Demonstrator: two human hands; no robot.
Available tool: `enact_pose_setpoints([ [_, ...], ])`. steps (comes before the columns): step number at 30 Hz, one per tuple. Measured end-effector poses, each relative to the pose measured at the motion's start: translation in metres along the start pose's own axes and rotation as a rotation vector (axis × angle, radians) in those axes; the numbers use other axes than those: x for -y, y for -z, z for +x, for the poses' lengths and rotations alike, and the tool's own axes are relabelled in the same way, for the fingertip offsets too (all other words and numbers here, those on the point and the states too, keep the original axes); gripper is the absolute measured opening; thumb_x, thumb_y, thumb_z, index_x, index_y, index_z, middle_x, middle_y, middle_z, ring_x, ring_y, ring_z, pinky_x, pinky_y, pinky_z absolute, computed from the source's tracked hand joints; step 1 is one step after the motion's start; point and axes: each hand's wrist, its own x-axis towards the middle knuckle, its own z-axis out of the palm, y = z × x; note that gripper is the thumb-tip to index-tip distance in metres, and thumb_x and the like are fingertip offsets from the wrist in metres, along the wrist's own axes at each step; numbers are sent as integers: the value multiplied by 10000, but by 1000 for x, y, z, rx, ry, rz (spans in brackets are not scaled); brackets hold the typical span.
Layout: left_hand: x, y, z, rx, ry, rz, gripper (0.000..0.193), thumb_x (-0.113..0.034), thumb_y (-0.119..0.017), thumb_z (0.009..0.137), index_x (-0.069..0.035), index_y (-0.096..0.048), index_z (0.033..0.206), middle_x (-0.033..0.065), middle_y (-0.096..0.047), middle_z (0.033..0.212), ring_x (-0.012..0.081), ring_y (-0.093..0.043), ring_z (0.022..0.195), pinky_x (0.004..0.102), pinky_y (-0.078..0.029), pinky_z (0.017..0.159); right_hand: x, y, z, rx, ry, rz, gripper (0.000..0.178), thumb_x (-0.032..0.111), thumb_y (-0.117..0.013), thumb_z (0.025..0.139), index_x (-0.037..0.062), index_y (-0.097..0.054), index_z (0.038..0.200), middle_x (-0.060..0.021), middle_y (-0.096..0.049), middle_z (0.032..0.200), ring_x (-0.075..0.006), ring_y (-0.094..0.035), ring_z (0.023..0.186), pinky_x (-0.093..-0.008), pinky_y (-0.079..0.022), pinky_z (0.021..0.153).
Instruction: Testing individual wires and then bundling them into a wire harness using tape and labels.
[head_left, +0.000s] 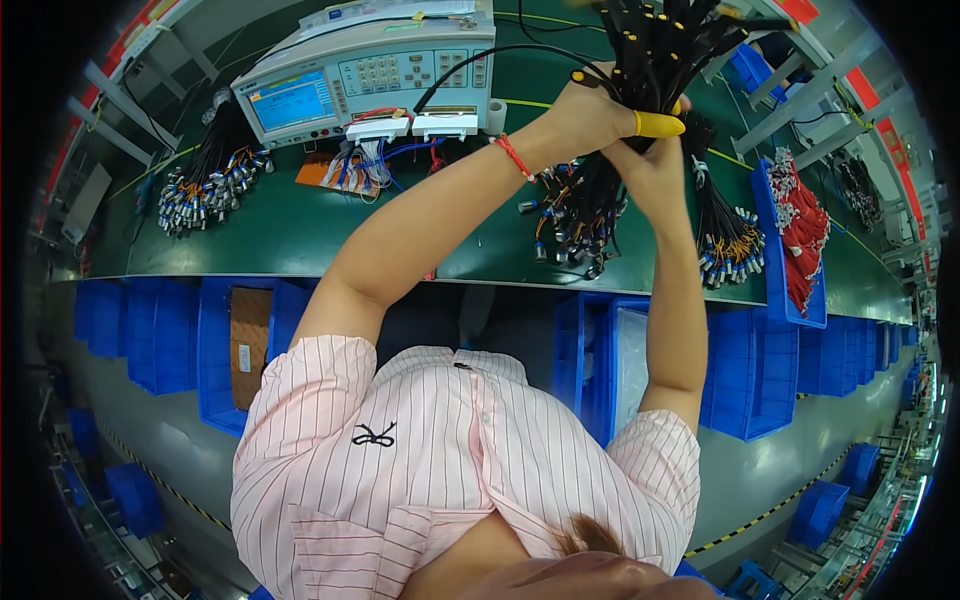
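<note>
A thick bundle of black cables (650, 60) hangs upright over the bench, its upper ends dotted with yellow tips. My left hand (590, 112) is wrapped round the bundle's middle, a red cord at its wrist. Just below and to the right, my right hand (652, 175) also grips the bundle, fingers partly hidden behind it. A yellow finger cot (658, 125) shows where the hands meet. Metal connectors (580, 235) with orange wires dangle at the lower end, near the bench's front edge.
A bench tester (370, 85) with a blue screen stands at back left, wired to white connector blocks. Other cable bundles lie left (210, 190) and right (730, 240). A blue tray (770, 225) of red parts overhangs the front edge at right. Blue bins (750, 370) stand below.
</note>
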Motion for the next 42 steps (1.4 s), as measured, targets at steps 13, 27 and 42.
enact_pose_setpoints([
  [13, 6, -9, -6, -166, 21, 7, 314, -117, -762, 784, 16, -637, 1040, 112, -718, 885, 162, -681, 765, 291, -523, 693, 76, 12, -8, -248, 394, -540, 161, 29, -656, 857, -24, -675, 1008, -92, -606, 804, -176, -595, 686, -267, -467, 647],
  [27, 4, -23, -22, -78, 16, 12, 488, 6, -708, 779, -27, -530, 1233, 40, -643, 1007, 106, -609, 891, 280, -514, 761, 85, 12, -9, -158, 292, -861, 123, 54, -637, 871, -19, -624, 969, -139, -654, 903, -283, -663, 743, -333, -512, 651],
  [42, 14, -32, -39, -207, -13, 293, 371, -190, -735, 796, 19, -586, 1064, 230, -659, 873, 387, -652, 790, 393, -525, 671, 84, 0, -29, -104, 170, -1054, 191, 131, -689, 860, 6, -640, 996, -109, -635, 818, -236, -609, 645, -332, -473, 580],
])
